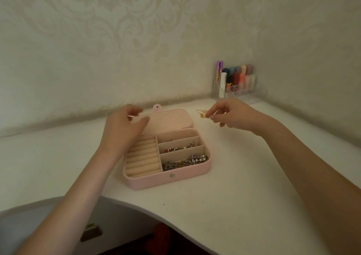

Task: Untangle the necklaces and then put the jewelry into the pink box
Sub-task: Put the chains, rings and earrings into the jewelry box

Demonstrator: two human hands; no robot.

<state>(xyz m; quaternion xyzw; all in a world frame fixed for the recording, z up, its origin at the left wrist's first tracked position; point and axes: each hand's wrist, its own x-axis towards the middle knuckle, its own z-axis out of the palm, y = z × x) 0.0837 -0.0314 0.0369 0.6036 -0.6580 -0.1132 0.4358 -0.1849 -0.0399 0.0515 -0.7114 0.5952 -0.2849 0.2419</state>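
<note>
Right hand (232,116) pinches gold necklace (203,115) right of pink box (168,178); left hand (125,125) hovers relaxed over lid. Lift slowly, avoid snagging.

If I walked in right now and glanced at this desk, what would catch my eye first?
Most likely the open pink box in the middle of the white desk, its right-hand compartments holding sparkly jewelry. Next, the right hand pinching a small gold piece just right of the lid, while the left hand hovers over the box's far left corner. A clear organizer of colourful tubes stands in the far corner.
</note>
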